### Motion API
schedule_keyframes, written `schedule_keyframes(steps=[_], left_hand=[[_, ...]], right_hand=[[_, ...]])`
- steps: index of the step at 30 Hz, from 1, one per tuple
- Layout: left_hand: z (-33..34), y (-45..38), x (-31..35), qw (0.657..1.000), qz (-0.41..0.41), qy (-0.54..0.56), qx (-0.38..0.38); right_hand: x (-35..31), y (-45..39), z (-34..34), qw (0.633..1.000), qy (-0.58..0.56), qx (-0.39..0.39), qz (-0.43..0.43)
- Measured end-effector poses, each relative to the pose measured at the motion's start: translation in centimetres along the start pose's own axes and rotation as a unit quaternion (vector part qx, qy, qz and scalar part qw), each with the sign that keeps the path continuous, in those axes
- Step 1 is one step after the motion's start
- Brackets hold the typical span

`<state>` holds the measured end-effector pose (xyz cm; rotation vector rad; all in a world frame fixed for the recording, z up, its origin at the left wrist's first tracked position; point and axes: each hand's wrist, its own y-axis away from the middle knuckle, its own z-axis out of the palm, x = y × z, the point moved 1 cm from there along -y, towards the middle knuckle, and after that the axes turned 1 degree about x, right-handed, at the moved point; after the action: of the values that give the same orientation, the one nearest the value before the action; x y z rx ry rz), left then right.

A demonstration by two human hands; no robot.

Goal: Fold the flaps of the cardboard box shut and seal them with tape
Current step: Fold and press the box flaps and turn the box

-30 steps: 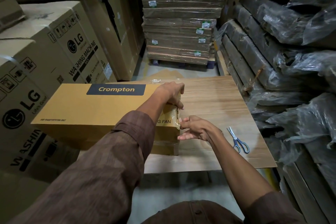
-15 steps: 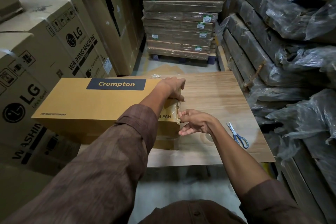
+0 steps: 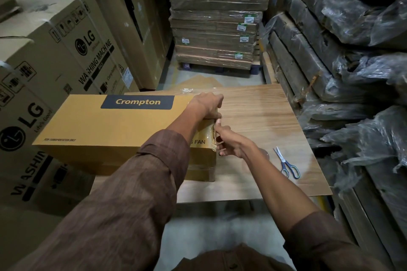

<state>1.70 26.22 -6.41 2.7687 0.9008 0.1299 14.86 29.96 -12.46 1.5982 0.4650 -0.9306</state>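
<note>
Your left hand (image 3: 208, 103) gripped the box (image 3: 114, 130) end; your right hand (image 3: 231, 144), fingers curled, pinched the tape (image 3: 211, 136) (crinkled already). Pulling unevenly risked wrinkles, a weak seal.

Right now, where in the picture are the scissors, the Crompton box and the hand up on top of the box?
scissors (image 3: 286, 164): head view, on the pivot where blades meet handles.
Crompton box (image 3: 105, 125): head view, on its bare yellow top face.
left hand (image 3: 208, 103): head view, on the back of the hand.

Single head-worn wide-angle view, forward and down, close over the wooden table (image 3: 264, 112).
</note>
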Motion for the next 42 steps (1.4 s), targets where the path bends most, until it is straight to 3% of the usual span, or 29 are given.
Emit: schedule_keyframes(steps=[3,8,11,13,16,18,27,31,36,40,42], left_hand=[[-0.1,-0.1,-0.1,1.000,0.007,-0.004,-0.001],[-0.3,-0.5,0.2,1.000,0.018,-0.017,0.000],[-0.4,-0.6,0.2,1.000,0.021,-0.014,-0.002],[-0.4,-0.4,0.2,1.000,0.024,-0.014,0.001],[-0.4,-0.5,0.1,1.000,0.028,-0.010,0.003],[-0.6,-0.3,-0.3,1.000,0.029,0.011,-0.002],[-1.2,0.3,-0.3,0.999,0.018,0.049,-0.009],[-1.0,0.5,-0.4,0.999,0.013,0.044,0.000],[-1.0,0.6,-0.4,0.999,0.009,0.044,0.010],[-0.8,0.7,-0.4,0.999,0.003,0.048,0.021],[-0.8,0.7,-0.4,0.998,0.000,0.055,0.020]], right_hand=[[1.3,-0.7,0.9,0.999,0.004,0.037,-0.011],[2.5,1.1,-0.3,0.997,0.072,-0.024,0.018],[1.4,1.9,-2.0,0.982,0.172,-0.068,0.036],[-0.1,1.7,-2.5,0.978,0.201,-0.041,0.027],[-1.7,0.2,-1.6,0.996,0.080,0.047,0.014],[-1.7,-1.1,-0.2,0.995,0.059,0.067,0.032],[0.6,-0.1,-0.3,0.991,0.100,-0.036,0.075],[0.2,-0.4,-0.6,0.994,0.103,-0.029,0.035],[0.7,-2.0,-0.3,0.997,-0.013,-0.012,0.069],[0.2,-2.1,0.2,0.998,0.013,0.025,0.049],[0.7,-2.0,-0.3,0.997,0.040,-0.003,0.064]])
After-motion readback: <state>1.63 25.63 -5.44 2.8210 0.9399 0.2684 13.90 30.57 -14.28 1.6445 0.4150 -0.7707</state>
